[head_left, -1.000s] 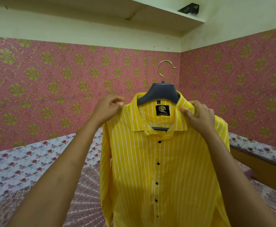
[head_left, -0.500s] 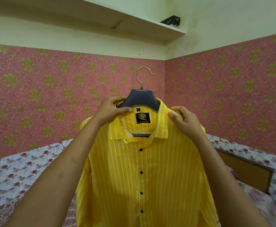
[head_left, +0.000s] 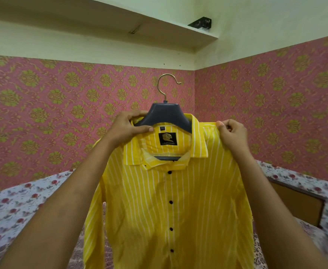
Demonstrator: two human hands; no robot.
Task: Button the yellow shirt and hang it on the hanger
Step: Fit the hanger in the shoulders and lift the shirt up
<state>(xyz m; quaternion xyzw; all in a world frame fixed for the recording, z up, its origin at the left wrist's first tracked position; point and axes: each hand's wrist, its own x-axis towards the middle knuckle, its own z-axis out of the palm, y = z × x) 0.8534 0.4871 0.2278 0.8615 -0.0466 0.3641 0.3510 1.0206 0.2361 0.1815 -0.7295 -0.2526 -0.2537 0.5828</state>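
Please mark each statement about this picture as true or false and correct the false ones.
1. The shirt is on the hanger. True.
2. The hook hangs on a rod. False: it is free in the air, in front of the wall.
3. The left hand grips the hanger beside the collar. True.
4. The right hand is open and touches nothing. False: it pinches the shirt's shoulder.
5. The buttons are black. True.
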